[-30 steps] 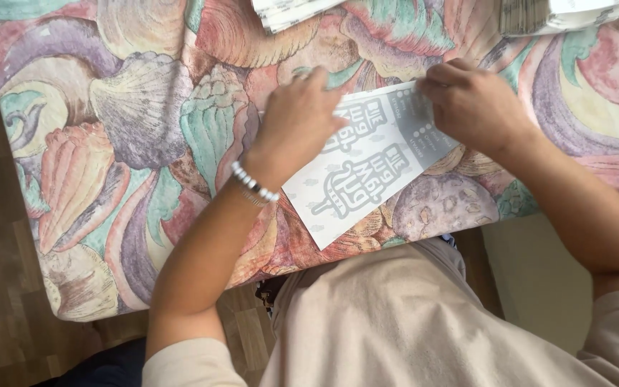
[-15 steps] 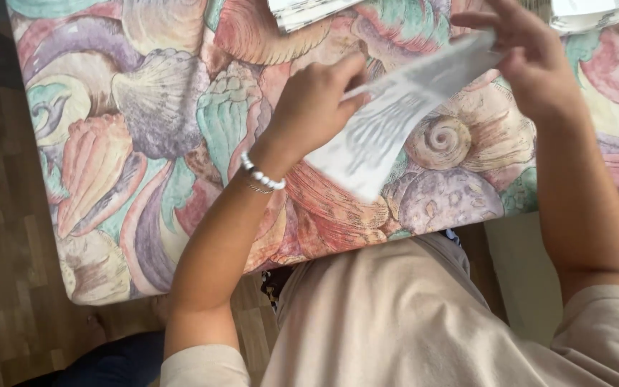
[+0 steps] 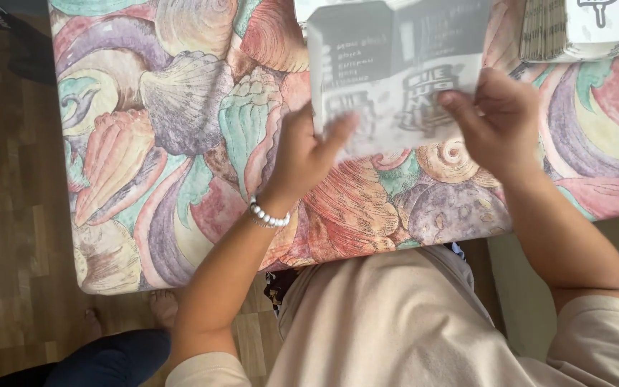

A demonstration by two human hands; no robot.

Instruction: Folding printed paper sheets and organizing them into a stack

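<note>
Both hands grip a printed white sheet above the seashell tablecloth.

Head view: the left hand [image 3: 308,152] pinches the sheet [image 3: 402,72] at its lower left edge, the right hand [image 3: 499,123] at its lower right, lifted over the tablecloth [image 3: 180,129]; a paper stack [image 3: 582,29] lies at the cloth's far right.

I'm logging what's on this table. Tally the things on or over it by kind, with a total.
Printed sheet held up by the left hand and right hand: 1
Stack of flat printed sheets at the table's far right edge: 1
Shell-patterned tablecloth: 1
Pearl bracelet on the left wrist: 1
Total: 4
</note>
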